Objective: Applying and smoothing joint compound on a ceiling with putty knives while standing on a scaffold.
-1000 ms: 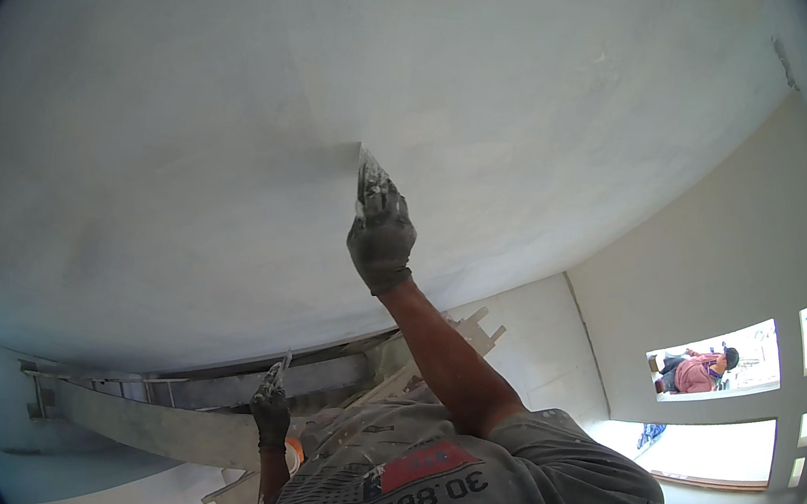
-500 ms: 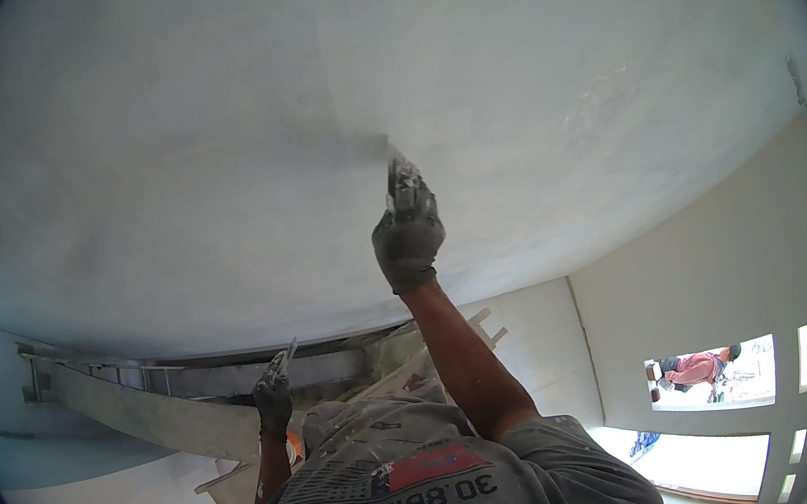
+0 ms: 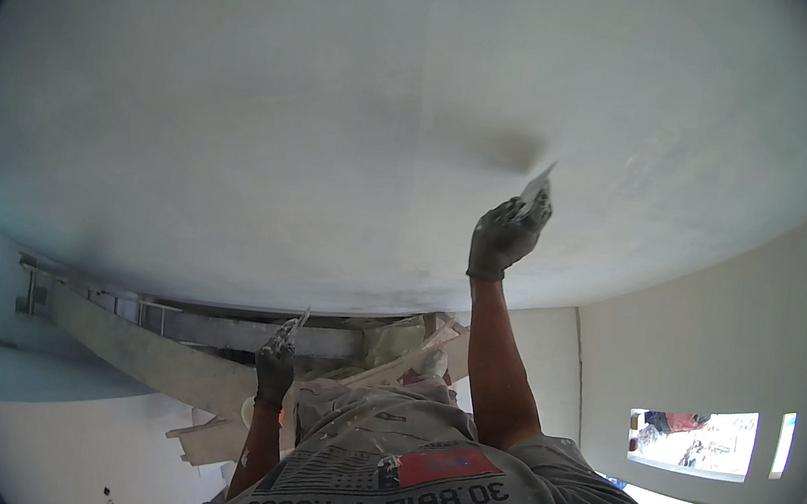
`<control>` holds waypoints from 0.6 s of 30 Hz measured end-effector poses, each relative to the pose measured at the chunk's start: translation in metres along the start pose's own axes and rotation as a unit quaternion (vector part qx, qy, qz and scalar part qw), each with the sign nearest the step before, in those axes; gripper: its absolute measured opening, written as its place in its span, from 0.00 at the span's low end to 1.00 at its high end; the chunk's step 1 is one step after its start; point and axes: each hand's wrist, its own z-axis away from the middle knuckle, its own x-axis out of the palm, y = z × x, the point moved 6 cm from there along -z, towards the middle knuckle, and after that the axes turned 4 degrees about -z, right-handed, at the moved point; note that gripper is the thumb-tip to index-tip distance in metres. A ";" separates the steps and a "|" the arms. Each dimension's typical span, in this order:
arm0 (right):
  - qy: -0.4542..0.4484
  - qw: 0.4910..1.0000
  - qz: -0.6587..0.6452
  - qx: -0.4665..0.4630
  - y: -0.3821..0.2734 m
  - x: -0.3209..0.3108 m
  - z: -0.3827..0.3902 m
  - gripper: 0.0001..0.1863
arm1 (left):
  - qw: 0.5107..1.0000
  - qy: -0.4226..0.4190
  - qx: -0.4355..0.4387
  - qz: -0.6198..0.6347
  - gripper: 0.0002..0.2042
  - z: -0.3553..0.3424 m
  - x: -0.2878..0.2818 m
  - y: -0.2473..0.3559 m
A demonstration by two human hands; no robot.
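My right hand [image 3: 509, 237], in a dark, smeared glove, is closed round a putty knife [image 3: 538, 186]. Its pale blade points up toward a broad off-white plastered surface [image 3: 336, 143], with a dark shadow beside its tip; whether the blade touches, I cannot tell. Lower and to the left, my left hand [image 3: 276, 365], also gloved and spattered with white, is closed on a second putty knife [image 3: 298, 325]. That blade stands upright, apart from the plastered surface. Both handles are mostly hidden by the fingers.
A long pale beam or plank [image 3: 138, 361] and a railing [image 3: 155, 307] lie at the lower left. Wooden boards [image 3: 209, 442] sit below my left hand. At the right, a wall has window openings [image 3: 702, 445]; a person in red is partly visible through one.
My right hand has swung right across the plastered surface, and its blade now tilts up and right. My left hand keeps its putty knife in nearly the same place. The view has shifted slightly.
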 end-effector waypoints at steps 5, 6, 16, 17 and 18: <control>-0.037 0.943 0.239 -0.230 -0.107 0.036 0.020 0.23 | 0.986 0.037 -0.127 0.105 0.16 0.012 0.004 -0.011; -0.153 0.962 0.142 -0.175 -0.109 0.037 0.034 0.19 | 0.993 0.090 0.012 -0.078 0.17 0.016 0.002 -0.009; -0.623 0.629 -0.172 0.432 0.009 0.025 0.223 0.13 | 0.904 0.215 -0.022 0.369 0.14 0.040 0.044 0.062; -0.547 0.555 -0.189 0.598 0.031 0.029 0.244 0.13 | 0.873 0.226 -0.048 0.430 0.14 0.048 0.052 0.054; -0.578 0.570 -0.172 0.557 0.074 0.043 0.238 0.14 | 0.833 0.233 -0.068 0.497 0.15 0.048 0.070 0.057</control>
